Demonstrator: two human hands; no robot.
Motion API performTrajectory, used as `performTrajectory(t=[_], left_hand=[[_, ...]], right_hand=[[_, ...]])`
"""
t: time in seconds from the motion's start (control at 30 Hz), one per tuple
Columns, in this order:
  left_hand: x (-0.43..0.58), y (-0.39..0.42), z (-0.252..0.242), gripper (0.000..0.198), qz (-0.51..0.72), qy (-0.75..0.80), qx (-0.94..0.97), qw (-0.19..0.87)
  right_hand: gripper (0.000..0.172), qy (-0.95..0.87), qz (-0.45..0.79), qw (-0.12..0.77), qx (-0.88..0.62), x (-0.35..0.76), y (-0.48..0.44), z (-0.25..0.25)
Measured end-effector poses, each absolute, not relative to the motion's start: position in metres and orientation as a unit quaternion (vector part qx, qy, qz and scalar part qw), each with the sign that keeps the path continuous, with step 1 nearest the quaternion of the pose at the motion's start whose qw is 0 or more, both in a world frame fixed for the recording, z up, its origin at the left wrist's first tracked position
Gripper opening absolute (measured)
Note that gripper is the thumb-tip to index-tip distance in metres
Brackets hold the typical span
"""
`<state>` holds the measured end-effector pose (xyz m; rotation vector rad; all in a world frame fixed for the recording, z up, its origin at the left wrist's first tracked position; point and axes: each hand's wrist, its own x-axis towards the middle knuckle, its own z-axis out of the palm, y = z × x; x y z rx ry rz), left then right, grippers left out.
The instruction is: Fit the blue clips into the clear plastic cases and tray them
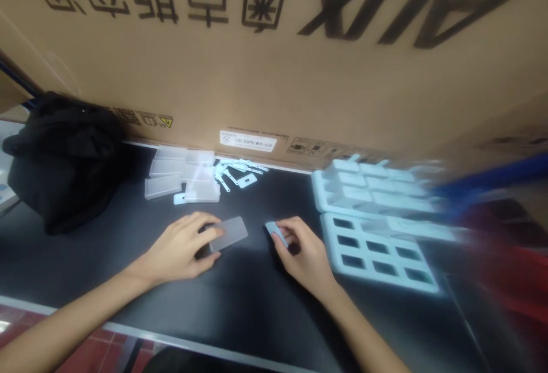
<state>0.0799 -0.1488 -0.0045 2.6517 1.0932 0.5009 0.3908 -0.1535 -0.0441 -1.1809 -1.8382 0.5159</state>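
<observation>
My left hand [190,246] grips a translucent plastic box [230,234] by its left end, thumb on the near side and fingers on the far side. In my right hand [302,250], a small light-blue plastic piece [277,232] is pinched between thumb and fingers. A gap of dark table separates the box from the blue piece. Beyond my left hand lie several more translucent boxes [165,186], set close together. Beside them is a loose pile of light-blue flat plastic parts [234,172].
To the right, a light-blue frame with rectangular openings [359,252] lies near a second light-blue rack [319,193] filled with blocks. A black bag [68,162] sits at the left. A big cardboard box [214,76] stands along the back of the black table [205,310].
</observation>
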Motion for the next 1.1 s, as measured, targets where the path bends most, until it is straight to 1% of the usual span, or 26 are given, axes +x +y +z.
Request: performTrajectory(t=[0.07, 0.13, 0.2, 0.27, 0.5, 0.67, 0.83, 0.93, 1.03, 1.1], left_hand=[[0.092, -0.144, -0.009, 0.047, 0.281, 0.334, 0.878, 0.196], [0.106, -0.137, -0.016, 0.058, 0.388, 0.276, 0.838, 0.266], [0.122, -0.126, -0.025, 0.061, 0.45, 0.224, 0.806, 0.313], [0.139, -0.113, -0.034, 0.062, 0.468, 0.203, 0.789, 0.342], [0.181, -0.087, -0.053, 0.071, 0.426, 0.204, 0.789, 0.394], [0.18, -0.092, -0.06, 0.077, 0.4, 0.194, 0.807, 0.388], [0.176, -0.095, -0.057, 0.089, 0.26, 0.234, 0.838, 0.418], [0.176, -0.095, -0.053, 0.099, 0.234, 0.232, 0.857, 0.397], [0.177, -0.096, -0.052, 0.102, 0.231, 0.23, 0.87, 0.37], [0.177, -0.097, -0.052, 0.106, 0.225, 0.228, 0.878, 0.357]], right_hand=[[0.016, -0.685, 0.295, 0.46, -0.482, 0.39, -0.155, -0.044], [0.023, -0.631, 0.388, 0.471, -0.479, 0.39, -0.156, -0.044], [0.028, -0.582, 0.459, 0.475, -0.473, 0.391, -0.156, -0.041], [0.03, -0.55, 0.495, 0.479, -0.472, 0.392, -0.156, -0.037], [0.03, -0.495, 0.575, 0.477, -0.443, 0.396, -0.157, -0.027], [0.037, -0.454, 0.618, 0.465, -0.443, 0.392, -0.158, -0.037], [0.044, -0.453, 0.61, 0.444, -0.474, 0.392, -0.161, -0.042], [0.046, -0.448, 0.614, 0.449, -0.47, 0.393, -0.164, -0.042], [0.048, -0.459, 0.609, 0.451, -0.463, 0.391, -0.166, -0.041], [0.049, -0.472, 0.604, 0.437, -0.47, 0.387, -0.166, -0.037]])
